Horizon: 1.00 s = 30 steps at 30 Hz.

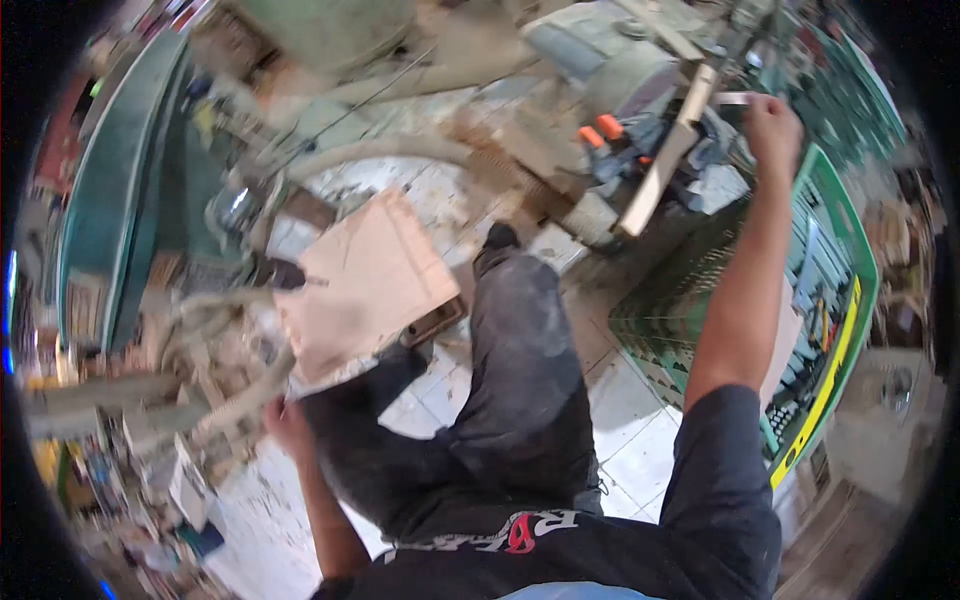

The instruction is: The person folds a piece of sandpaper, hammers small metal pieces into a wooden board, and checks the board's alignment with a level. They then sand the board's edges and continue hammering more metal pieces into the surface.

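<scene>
My right hand (pixel 773 135) is raised at the upper right, above the far rim of a green plastic crate. Its fingers are closed, and a short thin white piece (pixel 733 98) sticks out from them to the left; its kind cannot be made out. Close by on the left is a long pale strip of wood (pixel 668 165), slanting over a pile of tools with orange parts (pixel 602 130). My left hand (pixel 288 428) hangs low beside my left knee, near a pale flat board (pixel 365 280). Blur hides how its fingers are set.
On my right stands the green crate (pixel 868 245), holding tools, with a yellow spirit level (pixel 825 380) along its side. A thick hose (pixel 390 148) curves across the dusty tiled floor (pixel 625 420). Clutter and wood pieces lie at left, near a tall green panel (pixel 125 190).
</scene>
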Motion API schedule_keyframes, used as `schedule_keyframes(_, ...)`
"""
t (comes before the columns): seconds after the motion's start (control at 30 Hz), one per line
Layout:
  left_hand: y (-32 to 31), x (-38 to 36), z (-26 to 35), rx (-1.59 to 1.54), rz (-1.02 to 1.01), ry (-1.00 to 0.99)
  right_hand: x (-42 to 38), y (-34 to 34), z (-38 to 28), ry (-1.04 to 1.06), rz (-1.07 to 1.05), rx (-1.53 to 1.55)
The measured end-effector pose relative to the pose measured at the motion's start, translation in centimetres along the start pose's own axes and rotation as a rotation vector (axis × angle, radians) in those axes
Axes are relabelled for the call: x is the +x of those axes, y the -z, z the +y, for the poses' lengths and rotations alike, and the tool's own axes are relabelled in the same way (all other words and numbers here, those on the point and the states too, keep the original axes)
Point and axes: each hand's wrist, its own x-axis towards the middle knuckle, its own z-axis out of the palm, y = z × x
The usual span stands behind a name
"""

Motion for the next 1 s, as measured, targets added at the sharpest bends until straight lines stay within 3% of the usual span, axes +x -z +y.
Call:
schedule_keyframes(0.03,-0.6,-0.8,5.3,-0.142,-0.043,-0.061,-2.0,1.5,-3.2,0.051,-0.065,0.085)
schedule_keyframes(0.07,-0.2,-1.4,11.4,-0.084,-0.118,-0.11,-4.6,1.6,-5.5,0.072,-0.131,0.401)
schedule_keyframes(0.1,-1.7,-1.7,13.5,-0.416,-0.212,-0.036,-8.7,2.0,-9.3,0.019,-0.216,0.625)
schedule_keyframes(0.13,-1.2,-2.2,18.3,-0.468,-0.383,-0.018,-12.8,2.7,-12.0,0.106,-0.39,0.65)
schedule_keyframes(0.17,-2.5,-3.0,20.3,-0.706,-0.415,-0.198,-17.7,3.1,-15.1,0.114,-0.565,0.782)
schedule_keyframes(0.23,-2.9,-4.3,24.2,-0.9,-0.681,-0.157,-26.6,3.1,-18.6,0.181,-0.859,0.767)
schedule_keyframes(0.27,-3.5,-4.9,25.0,-1.06,-0.785,-0.134,-30.3,3.4,-19.5,0.106,-1.081,0.83)
schedule_keyframes(0.3,-3.9,-5.3,24.9,-1.272,-1.01,0.026,-33.0,2.8,-19.2,0.367,-1.144,0.743)
schedule_keyframes(0.33,-4.2,-5.7,24.5,-1.484,-1.236,0.19,-35.1,3.0,-19.9,0.439,-1.231,0.815)
schedule_keyframes(0.37,-4.8,-6.6,23.6,-1.43,-1.347,0.247,-37.1,2.5,-19.3,0.503,-1.223,0.865)
schedule_keyframes(0.4,-4.1,-6.8,23.0,-1.307,-1.42,0.227,-38.4,2.9,-19.0,0.426,-1.264,0.829)
schedule_keyframes(0.47,-4.0,-6.9,20.9,-1.397,-1.468,0.223,-39.4,2.7,-18.7,0.466,-1.247,0.799)
schedule_keyframes(0.5,-3.9,-7.5,20.6,-1.409,-1.464,0.233,-40.1,2.6,-18.5,0.467,-1.259,0.789)
schedule_keyframes(0.57,-3.4,-8.6,21.0,-1.051,-0.833,-0.207,-41.4,2.1,-18.0,0.299,-1.261,0.743)
schedule_keyframes(0.6,-3.2,-8.7,20.5,-1.062,-0.821,-0.194,-42.1,2.0,-17.9,0.308,-1.277,0.733)
schedule_keyframes(0.67,-3.0,-8.7,19.4,-0.978,-0.867,-0.15,-43.6,2.0,-17.9,0.04,-1.323,0.782)
schedule_keyframes(0.7,-2.6,-8.8,19.6,-1.044,-0.85,-0.096,-44.3,1.9,-18.0,0.05,-1.343,0.772)
schedule_keyframes(0.77,-2.6,-9.1,19.3,-1.081,-0.815,-0.036,-45.3,1.7,-18.4,-0.179,-1.336,0.973)
schedule_keyframes(0.83,-2.4,-9.3,19.2,-1.112,-0.79,0.019,-45.9,1.8,-19.2,-0.183,-1.346,0.984)
schedule_keyframes(0.93,-2.2,-9.1,19.0,-1.135,-0.666,-0.05,-46.1,1.5,-19.0,-0.129,-1.357,0.925)
schedule_keyframes(1.0,-2.4,-8.7,18.3,-1.003,-0.555,-0.258,-46.3,1.5,-19.0,-0.066,-1.364,0.847)
